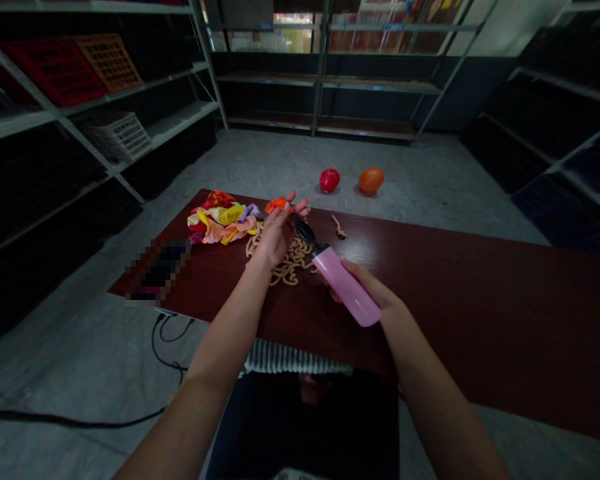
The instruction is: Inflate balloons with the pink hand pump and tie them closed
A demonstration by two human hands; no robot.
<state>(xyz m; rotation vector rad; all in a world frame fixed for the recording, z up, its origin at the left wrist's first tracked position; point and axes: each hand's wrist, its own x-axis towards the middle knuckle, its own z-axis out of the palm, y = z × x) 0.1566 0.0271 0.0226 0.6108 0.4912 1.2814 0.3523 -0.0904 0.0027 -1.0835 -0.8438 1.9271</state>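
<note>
My right hand [370, 288] is wrapped round a pink hand pump [346, 287] with a black nozzle [305, 232] pointing up and left. My left hand [279, 230] pinches a flat orange balloon [278, 204] right at the nozzle's tip. Both hands hover over a dark red-brown table [480, 307]. Under them lies a heap of tan rubber-band-like loops [290, 263]. A pile of uninflated balloons in several colours [223, 220] rests just left of my left hand.
A red inflated balloon [329, 180] and an orange one [371, 179] lie on the floor beyond the table. A blurred dark object [157, 272] sits at the table's left end, cables [167, 347] below. Metal shelves with crates [115, 133] line the walls.
</note>
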